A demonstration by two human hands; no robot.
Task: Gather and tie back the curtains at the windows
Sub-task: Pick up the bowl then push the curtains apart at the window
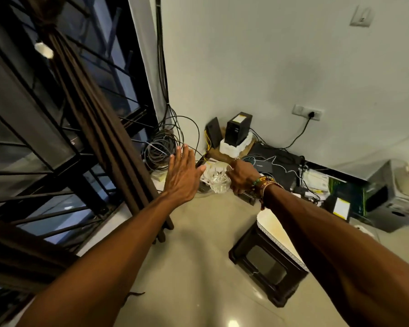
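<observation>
Head view, looking down into a room corner.

- Curtain [99, 128]: dark brown, already gathered into one narrow bundle of folds. It is tied with a knot [48, 26] at the upper left of the frame. From there it hangs on a diagonal toward lower centre, and its hem reaches the floor [198, 256].
- A white tuft [44, 49] hangs just below the knot.
- Window grille [33, 147]: black bars fill the left of the frame behind the curtain, with dark glass beyond.
- More brown fabric [21, 258] lies across the lower left.
- Left hand [183, 175]: centre frame, released, fingers straight and together, palm turned away from the camera. It sits just right of the curtain bundle with a gap visible between them, and it holds nothing.
- Right hand [242, 177]: right of centre, back of the hand to the camera, fingers pointing down and mostly hidden. I cannot tell whether it is clenched or grasping anything. Beaded bands [266, 185] are on the wrist.
- A clear crinkled item [219, 179] shows between the two hands, beyond them on the floor.
- Background: a coil of cables [159, 149] in the corner and a black box [237, 129] on white foam.
- A plug sits in a wall socket [308, 112].
- A dark stool [268, 263] stands at lower right, beneath the right forearm.
</observation>
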